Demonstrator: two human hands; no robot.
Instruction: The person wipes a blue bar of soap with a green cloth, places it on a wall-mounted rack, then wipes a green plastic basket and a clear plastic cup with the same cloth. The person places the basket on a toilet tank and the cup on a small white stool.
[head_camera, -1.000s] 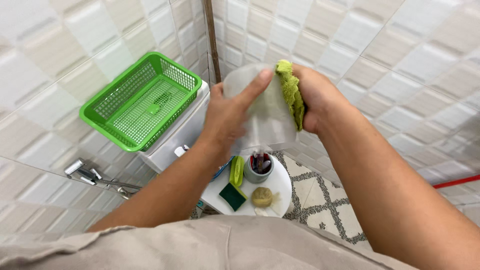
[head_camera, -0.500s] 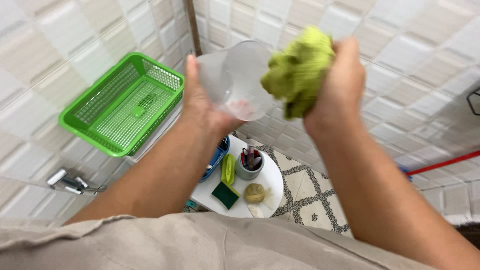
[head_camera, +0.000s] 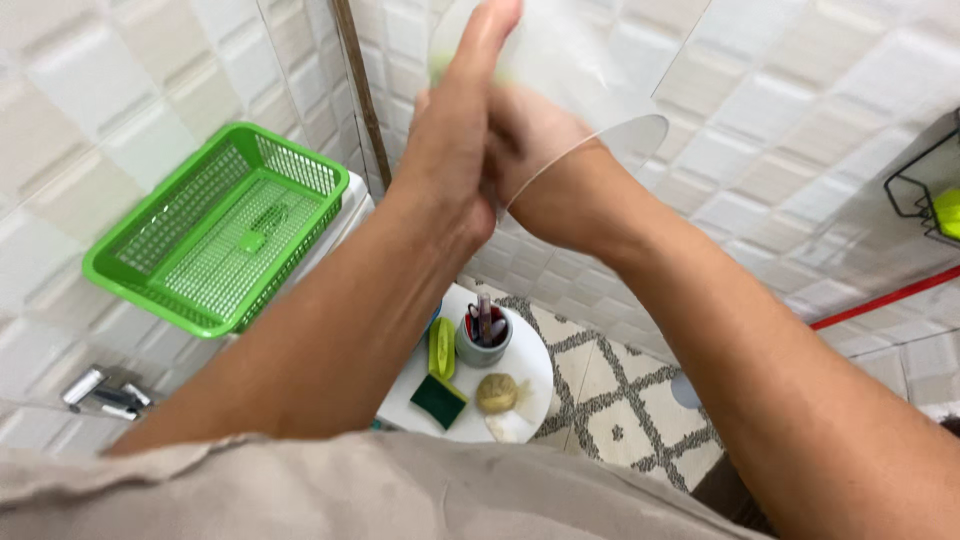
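Two hands of mine are raised in front of the tiled wall, and both are busy with one translucent plastic container (head_camera: 590, 80). My left hand (head_camera: 455, 150) holds the container from outside, with the fingers stretched up along its side and the palm pressed against it. My right hand (head_camera: 520, 135) goes inside the container through its open mouth, so I see it only dimly through the plastic; I cannot tell how its fingers are closed there. A small green patch shows near the top of the container, beside my left fingers, but it is too unclear to say what it is.

Below the container, well apart from it, stands a round white table (head_camera: 530, 365). On this table are a grey cup (head_camera: 484, 345) with some pens in it, a yellow-green sponge (head_camera: 441, 346) beside the cup, a dark green scrubbing pad (head_camera: 438, 400) and a beige lump (head_camera: 497, 392). To the left of the container, a green plastic basket (head_camera: 215, 230) sits on a white surface near the wall.
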